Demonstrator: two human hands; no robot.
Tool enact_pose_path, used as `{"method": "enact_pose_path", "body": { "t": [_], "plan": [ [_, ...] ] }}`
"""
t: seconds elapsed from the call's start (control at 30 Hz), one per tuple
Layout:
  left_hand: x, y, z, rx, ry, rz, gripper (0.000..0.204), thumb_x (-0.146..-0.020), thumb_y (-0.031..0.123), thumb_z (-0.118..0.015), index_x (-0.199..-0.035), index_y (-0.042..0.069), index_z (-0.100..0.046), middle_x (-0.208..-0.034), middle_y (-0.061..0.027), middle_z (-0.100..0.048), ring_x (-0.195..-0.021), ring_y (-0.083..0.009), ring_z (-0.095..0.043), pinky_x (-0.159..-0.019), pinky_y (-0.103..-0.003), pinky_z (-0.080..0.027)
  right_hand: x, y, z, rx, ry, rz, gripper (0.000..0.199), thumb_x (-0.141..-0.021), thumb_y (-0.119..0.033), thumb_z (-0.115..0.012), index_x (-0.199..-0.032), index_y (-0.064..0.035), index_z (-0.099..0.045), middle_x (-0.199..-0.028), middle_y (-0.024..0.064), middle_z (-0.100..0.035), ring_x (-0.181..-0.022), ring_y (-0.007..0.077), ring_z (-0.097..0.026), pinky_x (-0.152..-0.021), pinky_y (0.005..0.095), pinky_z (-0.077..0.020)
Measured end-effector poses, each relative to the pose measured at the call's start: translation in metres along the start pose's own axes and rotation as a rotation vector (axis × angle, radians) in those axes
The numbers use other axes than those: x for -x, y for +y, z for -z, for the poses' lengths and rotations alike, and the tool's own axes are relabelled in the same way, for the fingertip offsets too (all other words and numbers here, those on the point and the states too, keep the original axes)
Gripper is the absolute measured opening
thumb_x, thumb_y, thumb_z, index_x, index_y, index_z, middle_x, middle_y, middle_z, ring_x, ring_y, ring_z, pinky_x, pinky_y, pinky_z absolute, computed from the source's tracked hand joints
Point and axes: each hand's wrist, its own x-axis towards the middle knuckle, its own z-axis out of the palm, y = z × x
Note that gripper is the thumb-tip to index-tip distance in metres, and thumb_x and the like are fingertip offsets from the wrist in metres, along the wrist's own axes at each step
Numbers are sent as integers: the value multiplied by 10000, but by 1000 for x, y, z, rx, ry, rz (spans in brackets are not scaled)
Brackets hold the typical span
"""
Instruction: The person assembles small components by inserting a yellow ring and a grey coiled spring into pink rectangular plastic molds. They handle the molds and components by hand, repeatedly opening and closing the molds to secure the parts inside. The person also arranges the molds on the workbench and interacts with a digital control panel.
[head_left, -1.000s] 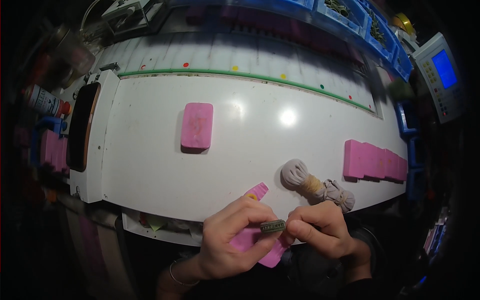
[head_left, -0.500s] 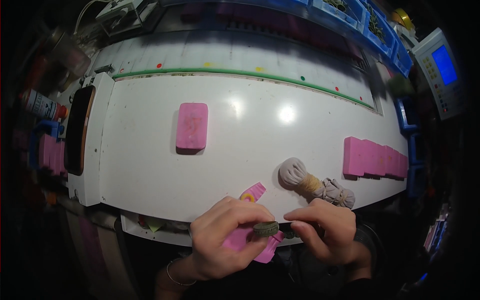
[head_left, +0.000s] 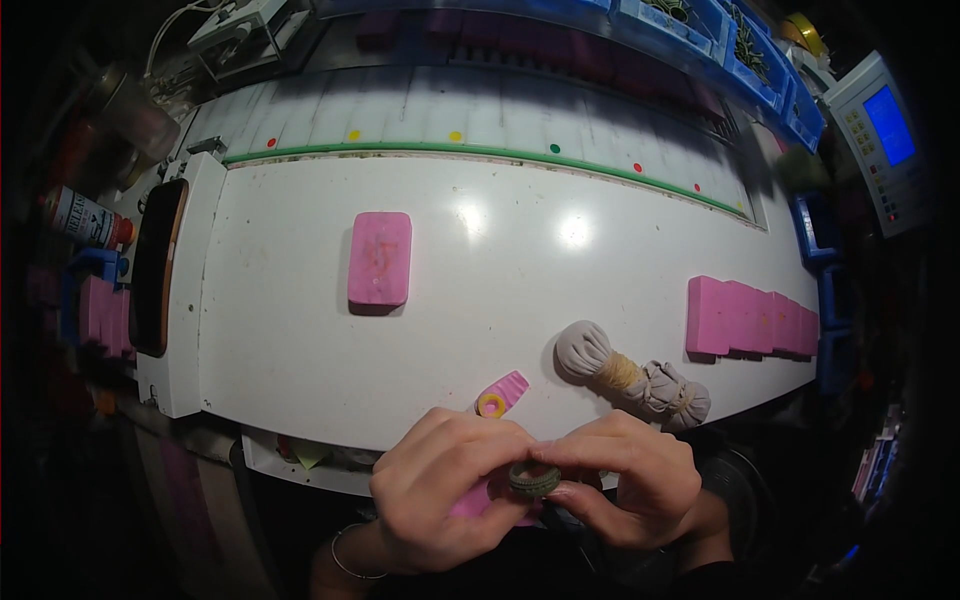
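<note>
At the table's near edge, my left hand [head_left: 450, 488] and my right hand [head_left: 625, 480] pinch a dark green ring [head_left: 536, 484] with a ridged band between their fingertips. Below the left fingers, a pink rubber piece [head_left: 470, 500] shows partly; the hand covers the rest of it. Just beyond my hands lies a small pink rubber piece with a yellow ring-shaped part [head_left: 491, 405] at its near end. To the right rests a grey cloth pouch [head_left: 583, 347] bound with string.
A pink rubber block [head_left: 380, 259] lies on the white tabletop [head_left: 290, 330]. More pink blocks [head_left: 708, 316] line the right side. A phone [head_left: 160, 268] is at the left, blue bins [head_left: 745, 60] and a blue-screened device [head_left: 888, 130] at far right. A white conveyor-like strip [head_left: 400, 105] crosses the back.
My right hand has moved left, and its fingertips now meet the ring in my left fingers. The coloured dots on the back strip have shifted left.
</note>
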Motion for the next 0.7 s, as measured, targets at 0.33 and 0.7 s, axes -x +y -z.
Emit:
{"method": "enact_pose_path", "body": {
  "t": [0.33,0.7],
  "plan": [
    [-1,4,6,8,-62,49,316,-545,-50,-746,-830,12,-624,-749,-79,-616,-628,-222,-589,-544,-289,-477,-3,1,5,-258,-80,-119,204,-731,55,-683,-927,79,-635,-794,145,-641,-648,159,-601,-591,233,-465],
    [-5,18,19,50,-137,113,389,-600,50,-787,-966,8,-660,-844,-87,-644,-673,-206,-610,-593,-276,-499,8,5,7,-402,-94,-223,134,-748,60,-661,-872,91,-621,-782,152,-642,-655,153,-589,-594,236,-461]
  ]
}}
